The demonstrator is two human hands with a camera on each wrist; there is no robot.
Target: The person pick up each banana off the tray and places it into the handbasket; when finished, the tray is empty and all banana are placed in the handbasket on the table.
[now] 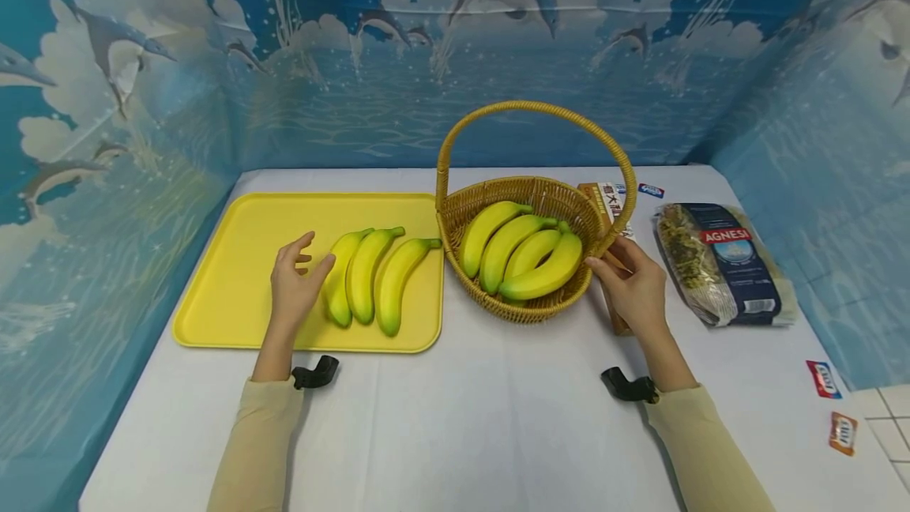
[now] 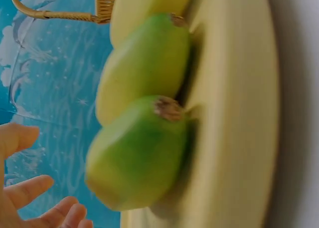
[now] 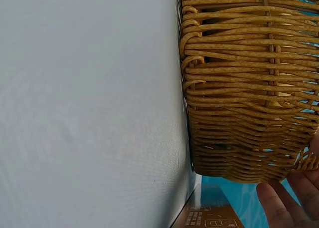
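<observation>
White table (image 1: 462,401) | left hand (image 1: 295,283) touching bananas (image 1: 362,279) | right hand (image 1: 633,287) at basket (image 1: 522,314)

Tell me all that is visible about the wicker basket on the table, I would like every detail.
The wicker basket is round, woven from golden-brown cane, with one tall arched handle over it. It stands upright on the white table, just right of the yellow tray. Four yellow-green bananas lie inside. The right hand rests its fingers against the right side of the basket. A brown box lies behind it.
</observation>
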